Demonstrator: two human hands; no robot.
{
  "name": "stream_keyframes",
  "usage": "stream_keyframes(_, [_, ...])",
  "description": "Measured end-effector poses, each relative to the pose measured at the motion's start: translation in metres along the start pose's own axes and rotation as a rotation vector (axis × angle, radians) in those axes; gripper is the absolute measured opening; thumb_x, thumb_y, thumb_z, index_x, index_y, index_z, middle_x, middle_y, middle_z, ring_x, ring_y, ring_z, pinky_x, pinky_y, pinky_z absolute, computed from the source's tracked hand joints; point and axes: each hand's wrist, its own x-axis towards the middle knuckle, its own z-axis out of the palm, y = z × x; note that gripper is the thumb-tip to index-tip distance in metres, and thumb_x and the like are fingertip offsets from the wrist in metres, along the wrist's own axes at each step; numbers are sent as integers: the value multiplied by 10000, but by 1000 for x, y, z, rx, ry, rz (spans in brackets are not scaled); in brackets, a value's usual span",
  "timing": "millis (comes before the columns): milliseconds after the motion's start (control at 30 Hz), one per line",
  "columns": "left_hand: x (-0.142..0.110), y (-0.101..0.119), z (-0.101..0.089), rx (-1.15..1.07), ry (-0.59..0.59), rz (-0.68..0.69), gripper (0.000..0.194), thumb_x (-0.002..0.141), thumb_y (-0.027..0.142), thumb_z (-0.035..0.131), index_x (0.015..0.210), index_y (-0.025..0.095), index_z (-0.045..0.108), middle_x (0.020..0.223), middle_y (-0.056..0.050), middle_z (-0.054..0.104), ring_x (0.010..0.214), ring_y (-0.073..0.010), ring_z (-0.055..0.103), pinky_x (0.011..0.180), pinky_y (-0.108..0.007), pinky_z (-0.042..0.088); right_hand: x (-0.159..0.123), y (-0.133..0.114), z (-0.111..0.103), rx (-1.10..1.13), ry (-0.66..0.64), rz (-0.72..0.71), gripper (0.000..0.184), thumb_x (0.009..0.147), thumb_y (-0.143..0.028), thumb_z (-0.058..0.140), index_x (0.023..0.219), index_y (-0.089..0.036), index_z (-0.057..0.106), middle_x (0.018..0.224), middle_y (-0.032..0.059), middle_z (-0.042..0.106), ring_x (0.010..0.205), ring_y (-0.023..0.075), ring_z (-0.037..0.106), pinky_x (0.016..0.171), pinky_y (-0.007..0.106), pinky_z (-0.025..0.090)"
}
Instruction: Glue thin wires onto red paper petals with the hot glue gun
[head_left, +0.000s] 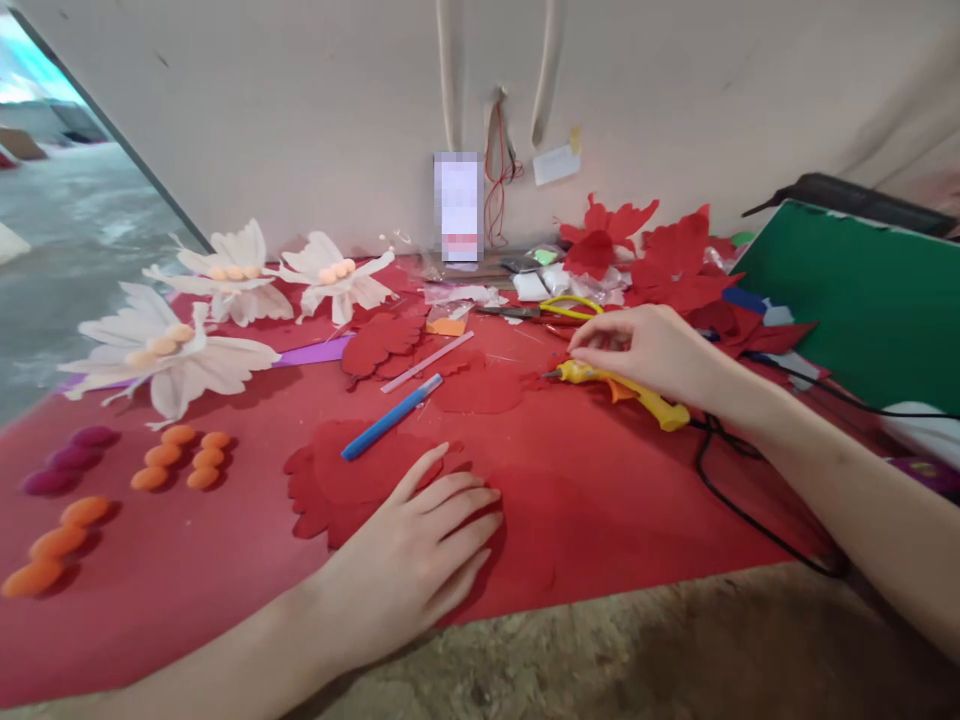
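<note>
My left hand lies flat, its fingers stretched out, over red scalloped fabric pieces on the red tabletop sheet. Just beyond its fingertips a blue pen rests on these pieces. My right hand is curled, with thumb and fingertips close together in a pinch; whatever they hold, if anything, I cannot make out. Directly under it lies a yellow glue gun with its nozzle pointing left and a black cord trailing right. Left of the nozzle is another thin red piece.
White fabric flowers stand at the back left, with orange pompom strips and a magenta one nearer. Yellow-handled scissors, red fabric flowers and a green board are behind. A phone leans against the wall.
</note>
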Motion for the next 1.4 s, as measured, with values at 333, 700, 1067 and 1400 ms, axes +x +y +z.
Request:
stream_keyframes(333, [2,-3,-7,-49,-20,-2,244,897,197,423,1005,208,641,976,-17,685,983,-147,590,1110,-377,259,20,38,-14,9,70,104,178,677,-355,561,654,-192,630,683,46,655,655,175,587,577,286,427])
stream_keyframes(700, [-1,0,-2,-79,36,-52,240,878,156,439,996,220,638,966,-10,680,991,-133,581,1125,-361,233,61,29,-1,-213,69,11,198,747,-264,537,791,-139,685,813,86,683,792,213,629,700,313,472])
stream_keyframes(1067, [-2,0,2,-46,78,-47,210,904,205,433,949,212,638,940,24,669,955,-108,572,1137,-331,154,199,3,60,-649,-153,-236,332,867,-350,507,1135,-154,523,1138,79,546,980,181,554,823,398,482])
stream_keyframes(1400, [-3,-9,15,51,142,37,244,931,163,394,961,213,630,911,37,683,930,-101,580,1135,-329,131,234,10,79,-898,-157,-239,346,862,-349,515,1141,-144,519,1137,88,544,975,182,555,818,391,484])
